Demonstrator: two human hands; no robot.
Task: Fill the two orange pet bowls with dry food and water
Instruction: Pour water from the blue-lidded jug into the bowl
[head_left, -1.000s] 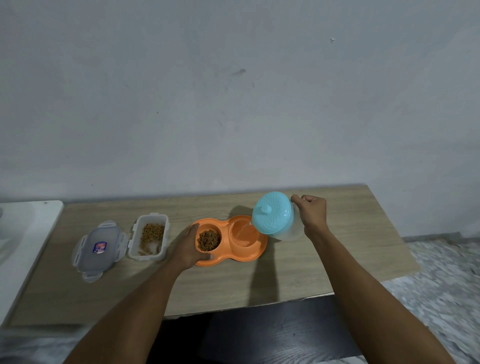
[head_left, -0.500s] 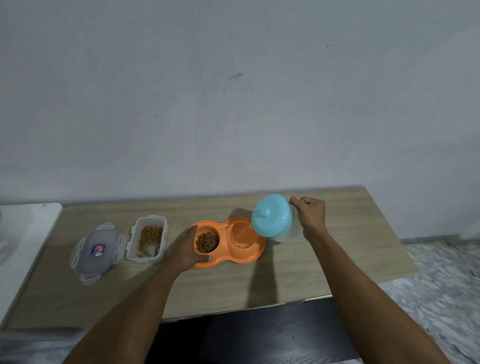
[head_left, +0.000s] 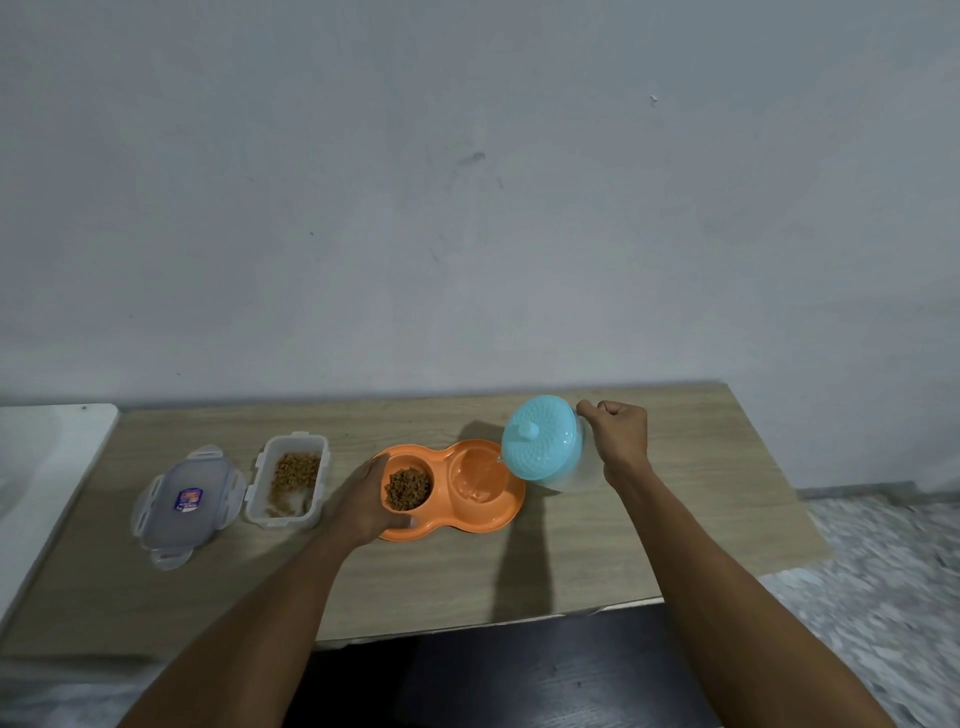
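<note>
Your right hand (head_left: 618, 436) is fisted on the handle side of the blue-lidded jug (head_left: 540, 447), just right of the orange double bowl (head_left: 467, 526). The jug is tipped leftward, its lip over the bowl's right-hand well (head_left: 478, 480). That well glints as if wet, though how full it is cannot be read. Your left hand (head_left: 363, 501) wraps the bowl's left end, thumb on the near rim, steadying it. The left well next to that hand already holds dry food (head_left: 408, 488).

The bowl's long axis runs across you, left to right, so the water end sits nearest your right hand. The pour line from jug to well is short and unobstructed.

To the bowl's right and behind the jug, bare surface (head_left: 675, 519) gives room to right the jug and set it down. Left of the bowl stand the open food tub (head_left: 296, 440) and its lid (head_left: 182, 499), apart from the bowl. The surface's near edge lies well clear of the bowl.
</note>
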